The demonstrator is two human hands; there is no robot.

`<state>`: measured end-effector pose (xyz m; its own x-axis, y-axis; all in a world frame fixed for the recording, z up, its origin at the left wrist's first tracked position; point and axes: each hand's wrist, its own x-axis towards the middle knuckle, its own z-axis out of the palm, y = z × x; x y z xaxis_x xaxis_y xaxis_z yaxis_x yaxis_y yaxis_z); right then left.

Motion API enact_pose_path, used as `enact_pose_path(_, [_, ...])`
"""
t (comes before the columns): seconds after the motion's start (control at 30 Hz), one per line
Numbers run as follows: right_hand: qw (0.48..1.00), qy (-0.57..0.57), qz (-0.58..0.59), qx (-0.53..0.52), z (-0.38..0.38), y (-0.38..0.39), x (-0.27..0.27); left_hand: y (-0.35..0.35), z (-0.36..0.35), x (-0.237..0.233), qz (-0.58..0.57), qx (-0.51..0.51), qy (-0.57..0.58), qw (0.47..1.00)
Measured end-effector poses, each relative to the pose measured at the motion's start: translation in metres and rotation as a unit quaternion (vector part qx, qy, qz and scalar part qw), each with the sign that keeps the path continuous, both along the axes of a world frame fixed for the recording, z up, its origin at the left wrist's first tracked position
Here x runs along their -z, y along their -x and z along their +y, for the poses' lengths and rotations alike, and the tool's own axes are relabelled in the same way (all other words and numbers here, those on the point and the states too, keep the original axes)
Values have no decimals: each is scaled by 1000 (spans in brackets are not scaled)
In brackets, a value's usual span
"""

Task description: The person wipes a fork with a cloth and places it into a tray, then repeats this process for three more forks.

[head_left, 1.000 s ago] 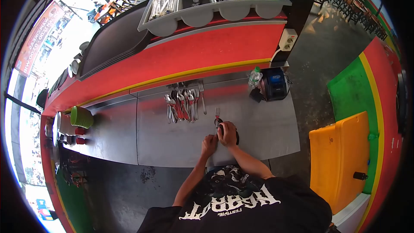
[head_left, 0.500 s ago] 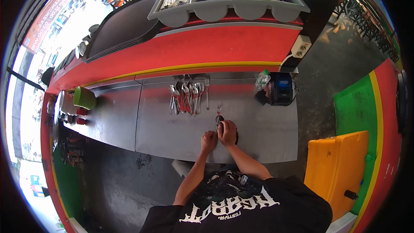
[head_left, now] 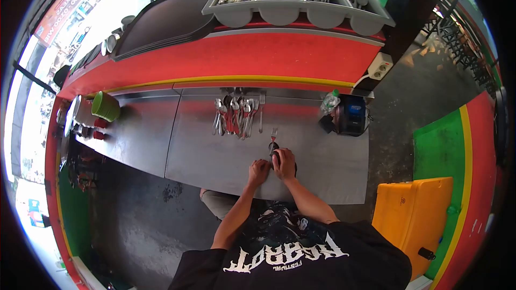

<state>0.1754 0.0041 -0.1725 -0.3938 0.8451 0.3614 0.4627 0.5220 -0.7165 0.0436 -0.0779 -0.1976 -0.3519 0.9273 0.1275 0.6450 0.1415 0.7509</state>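
Note:
On the steel table, my left hand [head_left: 259,172] is closed beside my right hand; whatever is between its fingers is hidden. My right hand [head_left: 284,163] is curled over a dark item [head_left: 294,169], mostly covered by the palm and too hidden to name. Just beyond the fingertips, a fork [head_left: 274,133] points away from me, with a spoon [head_left: 273,145] right by it. Farther off and to the left lies a spread of spoons and forks [head_left: 235,115], with a single fork [head_left: 262,113] at its right end.
A plastic bottle [head_left: 329,103] and a dark case [head_left: 352,115] stand at the table's back right. Green cups [head_left: 105,106] are at the far left. Above the red wall sits a grey cutlery tray [head_left: 301,9] beside stacked dark trays [head_left: 161,19]. A yellow box [head_left: 411,220] is at right.
The camera view has shifted and tilted slightly. Both hands stay at nearly the same place on the table, with the fork and spoon still in front of them.

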Motion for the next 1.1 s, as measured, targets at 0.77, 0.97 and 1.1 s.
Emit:
enact_pose_path(0.77, [954, 60, -191, -223, 6, -43, -14, 2, -4, -2, 28, -13, -36, 999])
enact_pose_path(0.97, [964, 52, -149, -214, 9, -42, -1, -4, -5, -6, 17, -38, -29, 999])
enact_pose_path(1.1, [972, 63, -109, -199, 9, -41, 2, -6, -5, -5, 25, -53, -13, 998])
